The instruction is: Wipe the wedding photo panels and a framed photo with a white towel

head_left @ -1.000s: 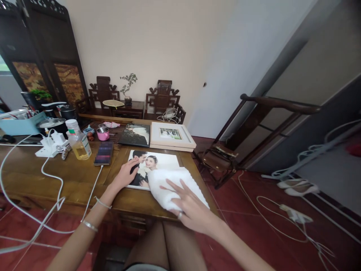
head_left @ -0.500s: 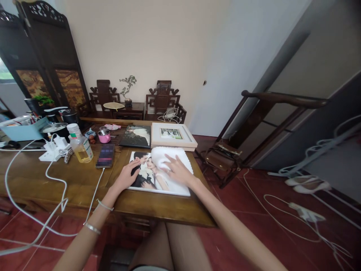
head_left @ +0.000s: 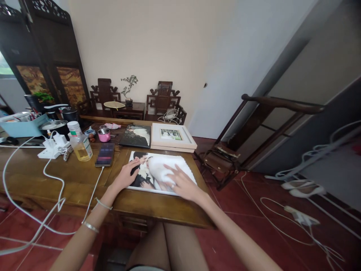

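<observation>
A large photo panel (head_left: pixel 143 182) showing two people lies flat near the table's front edge. Across its right side is spread a white cloth (head_left: pixel 158 165), which hides much of the picture. My right hand (head_left: pixel 182 182) presses down on the cloth with fingers spread, gripping nothing that I can see. At the panel's left side my left hand (head_left: pixel 128 174) rests with its fingers stretched out over the edge of the picture, not closed on anything.
Behind the panel lie a dark photo plate (head_left: pixel 135 136) and a white picture frame (head_left: pixel 172 136). To the left are a phone (head_left: pixel 104 154) on a cable, a bottle (head_left: pixel 81 146), a pink cup (head_left: pixel 104 135) and a power strip (head_left: pixel 52 150). A wooden chair (head_left: pixel 225 162) stands right.
My right hand has slid toward me and slightly right, dragging the cloth down over the panel's lower part. My left hand has stayed in place.
</observation>
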The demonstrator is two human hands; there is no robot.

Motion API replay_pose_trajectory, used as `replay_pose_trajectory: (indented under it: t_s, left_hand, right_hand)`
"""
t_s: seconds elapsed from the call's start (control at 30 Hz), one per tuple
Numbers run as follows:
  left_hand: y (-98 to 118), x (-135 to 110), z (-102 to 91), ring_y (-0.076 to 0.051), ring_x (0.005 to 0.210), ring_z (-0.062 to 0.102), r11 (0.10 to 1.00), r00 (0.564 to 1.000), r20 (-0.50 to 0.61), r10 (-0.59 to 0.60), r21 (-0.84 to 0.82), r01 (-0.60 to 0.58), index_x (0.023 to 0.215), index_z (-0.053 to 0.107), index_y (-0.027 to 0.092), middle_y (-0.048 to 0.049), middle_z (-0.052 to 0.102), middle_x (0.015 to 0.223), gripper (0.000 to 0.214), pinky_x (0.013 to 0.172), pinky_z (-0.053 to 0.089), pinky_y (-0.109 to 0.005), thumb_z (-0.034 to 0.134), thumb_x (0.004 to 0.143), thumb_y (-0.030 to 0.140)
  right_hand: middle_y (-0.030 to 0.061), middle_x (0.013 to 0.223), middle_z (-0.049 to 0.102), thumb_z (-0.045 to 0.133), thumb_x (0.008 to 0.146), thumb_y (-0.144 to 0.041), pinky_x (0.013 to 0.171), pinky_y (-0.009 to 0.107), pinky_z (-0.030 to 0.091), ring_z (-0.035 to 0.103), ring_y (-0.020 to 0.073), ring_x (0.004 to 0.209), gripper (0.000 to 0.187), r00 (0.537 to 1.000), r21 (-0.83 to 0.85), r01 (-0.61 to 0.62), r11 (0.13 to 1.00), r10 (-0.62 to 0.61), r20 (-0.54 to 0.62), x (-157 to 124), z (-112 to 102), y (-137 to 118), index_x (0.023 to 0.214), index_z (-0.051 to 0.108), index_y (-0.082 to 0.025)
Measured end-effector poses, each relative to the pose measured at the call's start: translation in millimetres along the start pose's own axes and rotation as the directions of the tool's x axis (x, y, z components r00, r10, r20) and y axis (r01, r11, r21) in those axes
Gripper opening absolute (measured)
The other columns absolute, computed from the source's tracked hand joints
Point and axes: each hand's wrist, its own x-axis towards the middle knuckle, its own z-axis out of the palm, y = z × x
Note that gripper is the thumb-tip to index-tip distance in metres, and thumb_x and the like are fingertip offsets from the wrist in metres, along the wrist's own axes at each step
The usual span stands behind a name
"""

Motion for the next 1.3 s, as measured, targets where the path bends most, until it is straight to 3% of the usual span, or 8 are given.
replay_pose_trajectory:
  t_s: [0.13,0.23,0.37,0.53,0.67,1.0,1.13,1.3]
  left_hand:
    - [-0.8,0.5,-1.6,-0.021,0.129,0.043,1.000,1.000,-0.009,-0.003,0.008,0.003,0.124,0.056,0.018,-0.0075,0.052,0.135,0.039,0.110,0.033,-0.041,0.044,0.089,0.029]
    - [-1.1,1.0,-1.9,-0.021,0.129,0.044,1.000,1.000,-0.017,-0.007,0.002,0.007,0.124,0.057,0.018,-0.0074,0.053,0.134,0.039,0.110,0.034,-0.041,0.044,0.088,0.028]
    - [-0.3,1.3,-0.5,-0.021,0.128,0.045,1.000,1.000,-0.029,-0.006,0.001,0.006,0.123,0.057,0.018,-0.0073,0.053,0.133,0.039,0.109,0.034,-0.042,0.044,0.088,0.028]
    - [0.9,1.5,1.0,-0.022,0.128,0.045,1.000,1.000,-0.029,-0.009,-0.011,0.008,0.123,0.057,0.017,-0.0077,0.054,0.133,0.039,0.110,0.034,-0.043,0.043,0.088,0.029]
    - [1.0,0.5,0.8,-0.022,0.128,0.045,1.000,0.999,-0.037,-0.009,-0.023,0.008,0.123,0.057,0.019,-0.0074,0.054,0.133,0.039,0.110,0.033,-0.043,0.045,0.088,0.029]
    - [0.6,-0.1,-1.5,-0.021,0.129,0.044,1.000,1.000,-0.018,-0.017,-0.015,0.017,0.123,0.057,0.018,-0.0080,0.053,0.134,0.039,0.110,0.034,-0.041,0.045,0.088,0.028]
    - [-0.8,-0.8,-0.3,-0.021,0.129,0.044,0.999,0.999,-0.021,-0.030,-0.028,0.029,0.124,0.057,0.019,-0.0075,0.051,0.136,0.039,0.110,0.033,-0.042,0.045,0.088,0.028]
    - [-0.6,-1.6,1.3,-0.021,0.130,0.042,0.999,0.999,-0.036,-0.020,-0.037,0.018,0.125,0.055,0.019,-0.0073,0.050,0.137,0.040,0.111,0.031,-0.042,0.044,0.088,0.028]
  right_hand:
    - [0.0144,0.136,0.049,0.040,0.094,-0.035,0.110,0.053,0.018,0.034,0.0245,0.133,0.036,0.992,-0.058,-0.097,0.994,0.092,-0.081,50.6,7.0,39.8,0.118,0.060,-0.019]
    - [0.0151,0.133,0.052,0.040,0.094,-0.035,0.108,0.053,0.019,0.034,0.0250,0.133,0.036,0.987,-0.087,-0.137,0.987,0.128,-0.101,60.2,6.4,42.0,0.118,0.060,-0.018]
    - [0.0172,0.134,0.051,0.042,0.092,-0.032,0.108,0.057,0.016,0.029,0.0277,0.135,0.034,0.993,-0.077,-0.090,0.993,0.084,-0.082,28.1,4.7,10.0,0.114,0.063,-0.017]
    - [0.0045,0.142,0.043,0.046,0.085,-0.019,0.111,0.059,0.008,0.017,0.0272,0.140,0.024,0.999,-0.001,0.043,0.999,-0.043,-0.009,-33.9,-0.2,-41.0,0.096,0.067,-0.021]
    - [0.0060,0.141,0.044,0.048,0.084,-0.019,0.113,0.054,0.011,0.023,0.0251,0.138,0.021,0.995,0.026,0.097,0.995,-0.098,0.033,-46.5,-4.2,-46.1,0.090,0.068,-0.021]
    - [0.0177,0.131,0.053,0.041,0.093,-0.037,0.107,0.055,0.020,0.032,0.0271,0.134,0.037,0.994,-0.117,-0.093,0.989,0.086,-0.068,57.4,7.0,33.3,0.116,0.061,-0.016]
    - [0.0175,0.130,0.053,0.042,0.092,-0.035,0.106,0.059,0.018,0.028,0.0312,0.135,0.036,0.995,-0.093,-0.075,0.993,0.069,-0.065,50.5,7.4,7.3,0.114,0.063,-0.016]
    - [0.0045,0.141,0.045,0.047,0.086,-0.022,0.110,0.060,0.009,0.017,0.0285,0.139,0.027,0.996,0.018,0.090,0.996,-0.090,0.003,-9.8,4.6,-51.7,0.104,0.066,-0.023]
